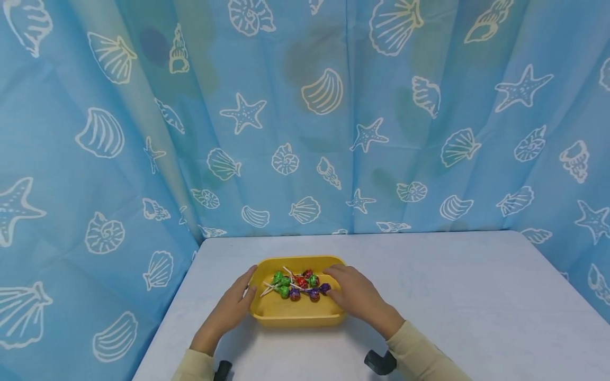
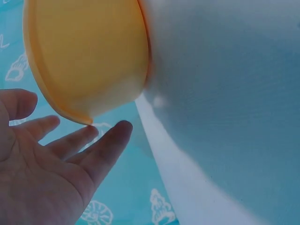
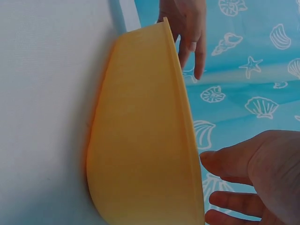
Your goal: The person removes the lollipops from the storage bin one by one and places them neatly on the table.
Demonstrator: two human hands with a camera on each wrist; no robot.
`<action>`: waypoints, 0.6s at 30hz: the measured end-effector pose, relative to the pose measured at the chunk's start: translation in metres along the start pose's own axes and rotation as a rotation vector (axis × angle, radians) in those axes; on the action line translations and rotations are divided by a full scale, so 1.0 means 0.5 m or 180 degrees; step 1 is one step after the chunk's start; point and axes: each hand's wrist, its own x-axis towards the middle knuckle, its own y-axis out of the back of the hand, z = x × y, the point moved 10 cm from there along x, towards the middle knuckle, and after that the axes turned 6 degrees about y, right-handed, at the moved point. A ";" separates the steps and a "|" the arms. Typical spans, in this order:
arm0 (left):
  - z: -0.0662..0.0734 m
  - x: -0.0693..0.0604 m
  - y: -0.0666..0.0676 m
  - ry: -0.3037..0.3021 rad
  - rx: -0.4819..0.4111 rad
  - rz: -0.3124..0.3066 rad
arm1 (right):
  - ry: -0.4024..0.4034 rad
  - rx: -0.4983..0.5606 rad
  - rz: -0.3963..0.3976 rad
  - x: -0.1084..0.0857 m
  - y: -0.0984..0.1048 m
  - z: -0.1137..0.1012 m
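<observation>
A white counter (image 1: 429,296) is carrying the yellow tray (image 1: 300,320); a shell-print curtain (image 1: 286,127) is hanging behind it. Left hand (image 1: 232,307) and right hand (image 1: 358,294) are flanking it, grips loosely spread, empty.

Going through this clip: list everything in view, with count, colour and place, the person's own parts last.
Tub: one, yellow, on the table
Lollipops: several, exact count unclear; green, red and purple wrappers, white sticks; inside the tub
Table: one, white, under the tub
Curtain: panel count unclear, blue with white shells and starfish, behind and beside the table
Dark pieces: two, black, one near each wrist
Sleeves: two, beige, on the forearms
Left hand: one, bare, at the tub's left end
Right hand: one, bare, at its right end
</observation>
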 end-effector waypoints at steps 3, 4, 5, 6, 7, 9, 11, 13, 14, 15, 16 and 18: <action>-0.007 0.003 -0.001 0.0071 -0.0049 0.0022 | 0.0029 0.0007 -0.0020 0.003 -0.005 -0.004; -0.010 0.004 -0.002 0.0099 -0.0066 0.0018 | 0.0042 0.0007 -0.0022 0.004 -0.005 -0.006; -0.012 0.005 -0.003 0.0122 -0.0077 0.0008 | 0.0052 0.0017 -0.0019 0.005 -0.006 -0.008; -0.014 0.006 -0.004 0.0130 -0.0088 0.0001 | 0.0058 0.0019 -0.0021 0.006 -0.006 -0.010; -0.017 0.007 -0.006 0.0139 -0.0097 -0.0006 | 0.0056 0.0015 -0.0031 0.007 -0.008 -0.011; -0.021 0.009 -0.009 0.0149 -0.0108 -0.0015 | 0.0042 0.0026 -0.0076 0.009 -0.014 -0.011; -0.022 0.011 -0.011 0.0136 -0.0156 -0.0036 | -0.0009 0.0030 -0.0147 0.010 -0.022 -0.008; -0.023 0.012 -0.011 0.0130 -0.0229 -0.0061 | -0.0067 0.0065 -0.0217 0.012 -0.031 -0.003; -0.023 0.012 -0.012 0.0129 -0.0271 -0.0081 | -0.0082 0.0090 -0.0245 0.014 -0.033 -0.003; -0.024 0.013 -0.012 0.0126 -0.0309 -0.0102 | -0.0100 0.0109 -0.0269 0.015 -0.035 -0.002; -0.025 0.013 -0.013 0.0127 -0.0349 -0.0121 | -0.0108 0.0123 -0.0289 0.016 -0.036 -0.001; -0.028 0.013 -0.013 0.0153 -0.0392 -0.0139 | -0.0113 0.0143 -0.0334 0.019 -0.039 -0.001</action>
